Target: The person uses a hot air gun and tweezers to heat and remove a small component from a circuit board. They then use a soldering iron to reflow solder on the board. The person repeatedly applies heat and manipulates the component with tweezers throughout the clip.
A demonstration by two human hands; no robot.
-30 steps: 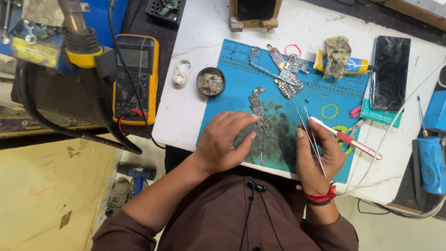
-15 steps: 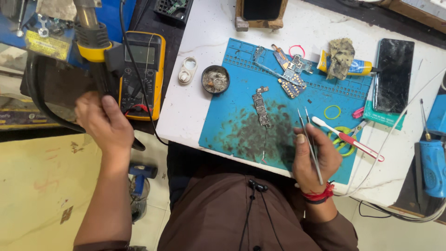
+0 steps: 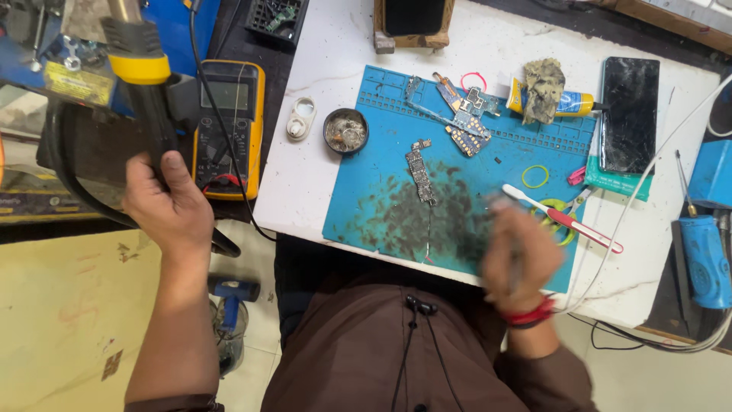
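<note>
A: Left hand (image 3: 169, 207)?

B: Off the table on the left, fingers wrapped around the black handle of a hot-air gun (image 3: 141, 84). The gun stands upright, a yellow band near its top, a thick black hose looping down from it past the wrist.

A: Right hand (image 3: 521, 255)?

B: Over the lower right part of the blue mat (image 3: 358, 206), blurred. Fingers look curled, but I cannot tell whether they grip anything. Red band at the wrist.

A: What lies on the mat?

B: A small narrow circuit board (image 3: 420, 169) near the middle, lying free above a dark smudged patch. A larger board with metal parts (image 3: 463, 118) sits at the mat's upper edge. A toothbrush (image 3: 560, 217) lies just right of the right hand, next to a yellow rubber ring (image 3: 535, 176).

A: Around the mat?

B: A round tin (image 3: 345, 130) at its upper left corner, a small white plastic piece (image 3: 300, 118) beside that. A yellow meter (image 3: 227, 126) between the table edge and the gun. A glue tube under a dirty rag (image 3: 550, 95) at upper right, then a black phone (image 3: 629, 113) with a cracked face. A blue tool (image 3: 705, 259) at the far right edge.
</note>
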